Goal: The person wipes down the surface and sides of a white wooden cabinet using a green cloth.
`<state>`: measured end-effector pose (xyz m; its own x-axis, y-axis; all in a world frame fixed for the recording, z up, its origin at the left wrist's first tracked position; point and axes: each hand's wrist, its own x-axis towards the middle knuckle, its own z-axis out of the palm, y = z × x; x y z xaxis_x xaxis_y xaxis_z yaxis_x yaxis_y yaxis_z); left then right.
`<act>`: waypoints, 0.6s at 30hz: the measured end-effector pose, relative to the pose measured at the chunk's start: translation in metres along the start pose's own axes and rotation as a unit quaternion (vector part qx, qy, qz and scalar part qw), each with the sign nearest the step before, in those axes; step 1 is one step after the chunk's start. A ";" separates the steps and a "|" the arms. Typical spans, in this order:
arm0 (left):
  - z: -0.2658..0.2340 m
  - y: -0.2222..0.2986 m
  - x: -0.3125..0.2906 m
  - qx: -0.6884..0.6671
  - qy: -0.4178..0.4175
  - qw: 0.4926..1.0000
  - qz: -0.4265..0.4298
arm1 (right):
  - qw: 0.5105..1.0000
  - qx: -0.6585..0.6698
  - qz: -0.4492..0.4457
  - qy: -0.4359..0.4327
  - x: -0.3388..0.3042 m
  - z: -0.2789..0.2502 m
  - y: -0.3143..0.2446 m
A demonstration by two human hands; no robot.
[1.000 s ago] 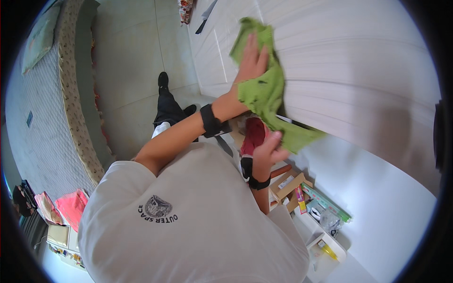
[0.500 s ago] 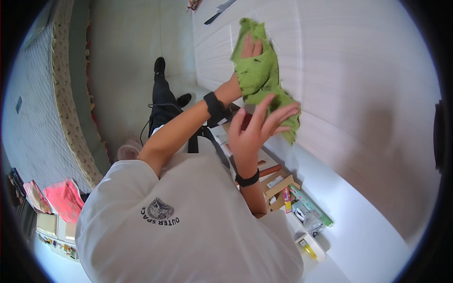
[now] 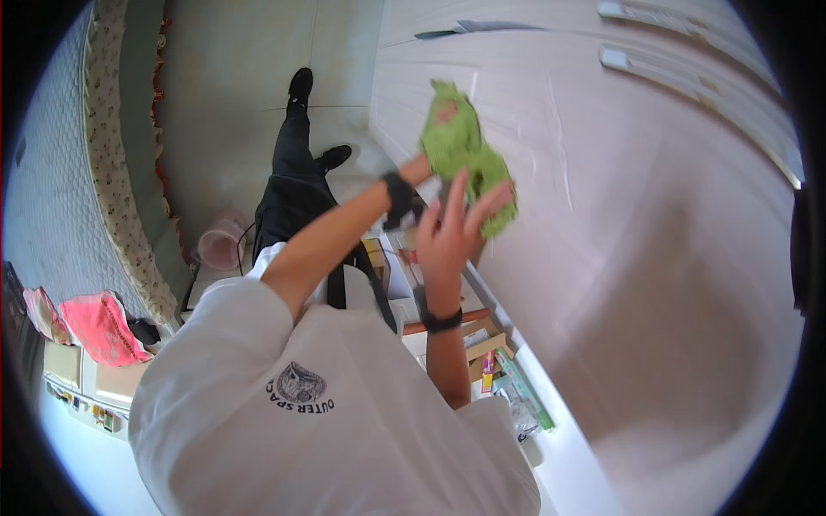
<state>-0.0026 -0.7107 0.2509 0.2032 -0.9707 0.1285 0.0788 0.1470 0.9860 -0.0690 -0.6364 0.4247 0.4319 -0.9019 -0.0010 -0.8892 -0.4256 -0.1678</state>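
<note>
A crumpled green cloth [image 3: 454,142] with frayed edges is draped around my left hand [image 3: 445,113], covering most of it. Only a small patch of fingers shows at the far end of the cloth. Close to the near end, my right hand [image 3: 447,245] has its fingers spread. Its fingertips overlap the cloth's lower part and seem to touch it. Both hands are slightly blurred, and each wrist wears a black band. Behind them lies a broad pale surface [image 3: 619,232], which the cloth is over or against.
Two long white strips [image 3: 688,95] lie on the pale surface at upper right. A dark-tipped flat object [image 3: 465,30] lies near its far edge. Below my right arm, an open cardboard box [image 3: 486,344] stands by a long green box [image 3: 527,387]. At left are a mattress [image 3: 56,189] and a pinkish bin [image 3: 222,241].
My hands and the cloth have shifted slightly left and nearer together. The cloth now hides more of my left fingers. My view has turned, bringing the white strips into sight.
</note>
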 end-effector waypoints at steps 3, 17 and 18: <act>0.022 0.047 -0.009 -0.050 0.001 0.999 -0.003 | 0.999 0.024 -0.009 0.047 -0.008 -0.010 0.003; -0.017 -0.138 -0.021 -0.164 -0.127 0.945 -0.253 | 0.989 0.053 -0.015 -0.139 0.038 0.103 0.027; -0.012 -0.126 -0.022 -0.164 -0.106 0.951 -0.241 | 0.989 0.087 -0.001 -0.122 0.031 0.102 0.031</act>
<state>-0.0049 -0.7060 0.1222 -0.1319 -0.9519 -0.2767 0.4193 -0.3065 0.8545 -0.0682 -0.6702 0.3194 0.4753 -0.8481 -0.2342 -0.8584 -0.3887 -0.3348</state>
